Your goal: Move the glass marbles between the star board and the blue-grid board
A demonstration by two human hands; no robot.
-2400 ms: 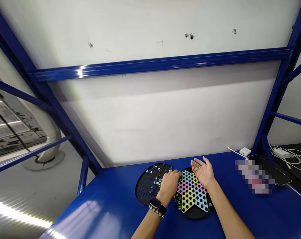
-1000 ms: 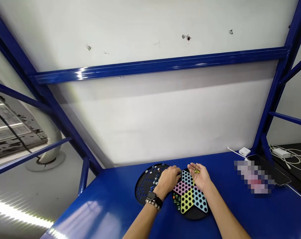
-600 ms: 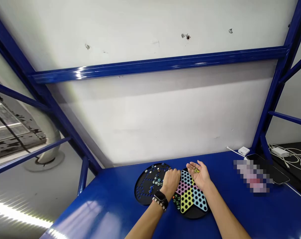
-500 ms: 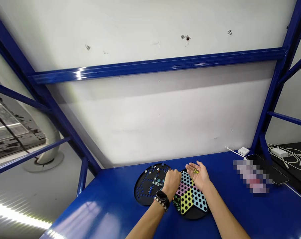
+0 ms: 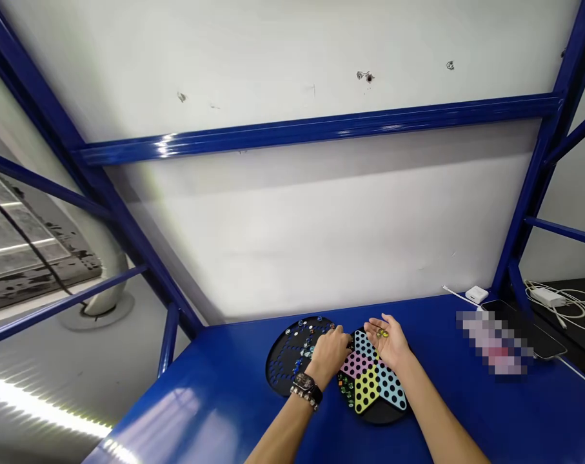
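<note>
Above the star board (image 5: pixel 368 390), right hand (image 5: pixel 391 343) still cups yellow marbles (image 5: pixel 382 333).

On the table (image 5: pixel 215 399), midway between left and right edges: round tray (image 5: pixel 282 361) left, star board (image 5: pixel 374 386) right, just beside each other, loose marbles (image 5: pixel 302 335) in the tray's far half. Left hand (image 5: pixel 328 351) over the seam between the two, right hand (image 5: pixel 391 341) palm-up above the board's far part, held marbles (image 5: pixel 382 333) in its palm. Near the back right corner: charger (image 5: pixel 476 294) by the back edge, phone (image 5: pixel 534 332) before it toward the right edge.
</note>
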